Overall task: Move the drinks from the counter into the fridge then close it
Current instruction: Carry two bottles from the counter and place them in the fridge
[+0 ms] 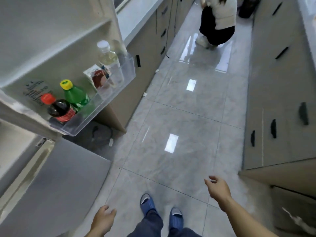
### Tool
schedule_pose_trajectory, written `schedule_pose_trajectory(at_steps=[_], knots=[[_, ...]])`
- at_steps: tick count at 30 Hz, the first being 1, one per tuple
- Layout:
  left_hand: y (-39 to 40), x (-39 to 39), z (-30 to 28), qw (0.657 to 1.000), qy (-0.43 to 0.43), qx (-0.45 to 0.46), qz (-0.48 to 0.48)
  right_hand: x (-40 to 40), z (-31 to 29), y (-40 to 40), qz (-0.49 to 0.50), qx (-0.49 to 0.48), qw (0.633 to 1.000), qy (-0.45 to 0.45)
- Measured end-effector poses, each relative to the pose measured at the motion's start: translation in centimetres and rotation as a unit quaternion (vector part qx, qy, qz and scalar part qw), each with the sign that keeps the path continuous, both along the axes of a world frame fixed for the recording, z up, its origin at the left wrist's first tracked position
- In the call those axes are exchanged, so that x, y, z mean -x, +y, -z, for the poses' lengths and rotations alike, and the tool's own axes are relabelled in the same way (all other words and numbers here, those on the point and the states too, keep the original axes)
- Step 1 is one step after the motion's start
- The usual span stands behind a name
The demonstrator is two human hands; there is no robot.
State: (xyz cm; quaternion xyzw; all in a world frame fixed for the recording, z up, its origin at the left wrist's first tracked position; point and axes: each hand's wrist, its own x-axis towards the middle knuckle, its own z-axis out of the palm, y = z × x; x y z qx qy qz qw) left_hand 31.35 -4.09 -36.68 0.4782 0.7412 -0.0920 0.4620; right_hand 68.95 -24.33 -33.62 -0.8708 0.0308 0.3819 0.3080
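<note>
The fridge door [51,53] stands open at the left. Its clear door bin [102,115] holds a dark cola bottle with a red cap [59,109], a green bottle with a yellow cap [76,95], a small carton [97,77] and a clear bottle with a white cap [109,60]. My left hand [103,219] hangs low near the lower fridge door [51,185], fingers loosely curled and holding nothing. My right hand [218,189] is out over the floor, fingers relaxed and holding nothing.
A person crouches on the glossy tiled floor [179,117] at the far end of the aisle [217,23]. Beige cabinets with black handles [282,100] line the right side. A counter [136,17] with cabinets below runs along the left behind the fridge door. My feet in blue slippers [148,202] stand below.
</note>
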Motion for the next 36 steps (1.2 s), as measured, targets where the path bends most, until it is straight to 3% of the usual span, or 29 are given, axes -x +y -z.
schedule_pose_trajectory(at_steps=[10, 21, 29, 36], knots=[[6.4, -7.2, 0.7, 0.986, -0.052, 0.033, 0.158, 1.9, 0.8, -3.5, 0.133, 0.016, 0.99, 0.044], [9.5, -19.9, 0.2, 0.986, -0.107, 0.097, 0.088, 0.5, 3.4, -8.1, 0.209, 0.079, 0.972, 0.078], [11.4, -30.0, -0.2, 0.992, -0.078, 0.064, 0.08, -11.2, 5.8, -7.7, 0.2, 0.099, 0.97, 0.092], [12.6, -36.9, -1.3, 0.998, -0.049, 0.019, 0.031, -27.3, 4.6, -0.2, 0.115, 0.049, 0.988, 0.091]])
